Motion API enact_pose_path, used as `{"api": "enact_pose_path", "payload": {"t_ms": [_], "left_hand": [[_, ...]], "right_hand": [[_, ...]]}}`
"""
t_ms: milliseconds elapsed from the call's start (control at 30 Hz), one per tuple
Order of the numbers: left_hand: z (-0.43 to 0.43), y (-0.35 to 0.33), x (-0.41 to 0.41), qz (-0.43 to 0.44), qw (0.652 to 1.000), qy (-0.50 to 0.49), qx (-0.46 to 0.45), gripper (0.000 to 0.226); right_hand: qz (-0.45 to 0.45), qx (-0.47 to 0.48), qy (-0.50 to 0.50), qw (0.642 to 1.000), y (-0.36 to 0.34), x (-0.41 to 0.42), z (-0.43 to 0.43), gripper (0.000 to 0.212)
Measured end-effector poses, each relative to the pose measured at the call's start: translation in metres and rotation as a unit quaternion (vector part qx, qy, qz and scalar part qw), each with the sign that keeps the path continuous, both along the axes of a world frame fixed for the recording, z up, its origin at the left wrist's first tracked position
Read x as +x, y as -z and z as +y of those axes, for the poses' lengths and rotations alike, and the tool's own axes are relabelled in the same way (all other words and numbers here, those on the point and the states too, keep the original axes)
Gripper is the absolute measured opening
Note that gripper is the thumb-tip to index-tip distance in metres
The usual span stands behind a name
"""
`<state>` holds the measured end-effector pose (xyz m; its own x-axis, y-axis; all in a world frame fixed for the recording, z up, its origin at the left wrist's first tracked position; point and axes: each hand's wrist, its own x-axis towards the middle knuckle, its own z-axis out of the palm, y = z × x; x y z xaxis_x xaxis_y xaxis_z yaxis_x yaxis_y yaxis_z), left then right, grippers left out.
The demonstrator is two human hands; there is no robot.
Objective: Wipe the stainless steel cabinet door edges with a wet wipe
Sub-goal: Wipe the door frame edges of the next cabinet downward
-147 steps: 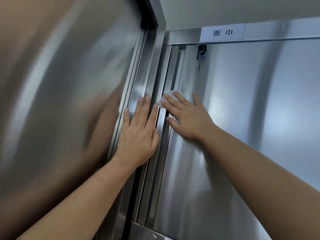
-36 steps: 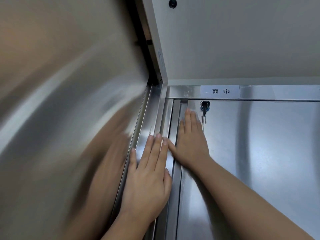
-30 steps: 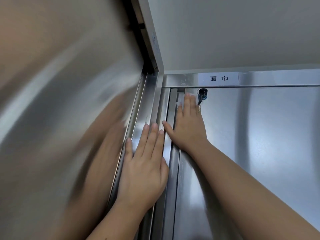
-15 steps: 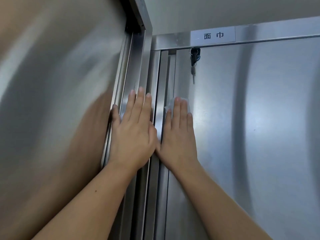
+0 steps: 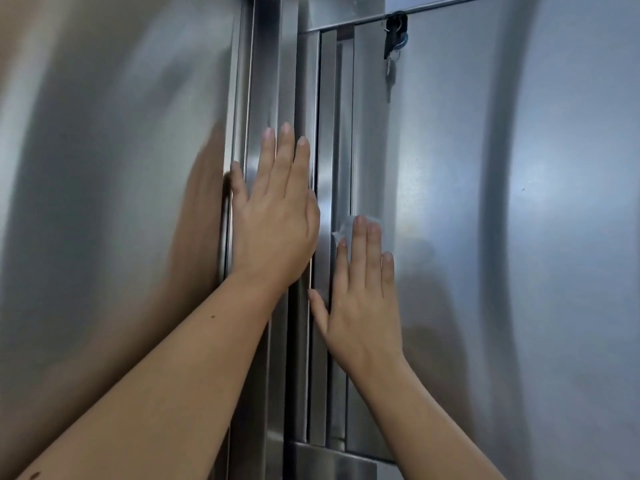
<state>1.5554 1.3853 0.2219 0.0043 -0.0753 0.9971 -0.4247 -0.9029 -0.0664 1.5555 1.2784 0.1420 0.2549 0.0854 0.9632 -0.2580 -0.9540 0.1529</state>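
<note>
No readable txt, labels, brands or nos. anywhere in view. Steel cabinet door [image 5: 519,237]: bare metal, nothing printed. Keys [image 5: 394,29] at its top edge: too small to make out any marking.
</note>
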Motion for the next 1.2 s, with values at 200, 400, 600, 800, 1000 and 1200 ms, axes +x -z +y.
{"api": "enact_pose_path", "payload": {"t_ms": [200, 400, 600, 800, 1000, 1200], "left_hand": [[0.001, 0.007, 0.000, -0.001, 1.000, -0.017, 0.014, 0.055], [0.002, 0.010, 0.000, 0.018, 0.999, -0.021, 0.024, 0.055], [0.002, 0.010, -0.001, 0.010, 1.000, -0.014, 0.020, 0.055], [0.003, 0.014, -0.002, 0.022, 0.999, -0.024, 0.026, 0.056], [0.005, 0.026, -0.004, 0.036, 0.999, -0.022, 0.033, 0.056], [0.004, 0.025, -0.003, 0.029, 0.999, -0.024, 0.031, 0.057]], "right_hand": [[0.030, -0.013, -0.001, 0.999, 0.046, 0.000, -0.003, 0.069], [0.047, 0.027, -0.035, 0.998, 0.037, -0.006, 0.004, 0.070], [0.048, 0.016, -0.014, 0.999, -0.004, 0.001, 0.003, 0.073], [0.046, 0.025, -0.026, 0.998, 0.089, -0.004, 0.006, 0.067], [0.075, 0.033, -0.002, 0.997, 0.102, -0.009, 0.007, 0.067], [0.065, 0.050, 0.009, 0.997, 0.062, -0.002, 0.006, 0.067]]}}
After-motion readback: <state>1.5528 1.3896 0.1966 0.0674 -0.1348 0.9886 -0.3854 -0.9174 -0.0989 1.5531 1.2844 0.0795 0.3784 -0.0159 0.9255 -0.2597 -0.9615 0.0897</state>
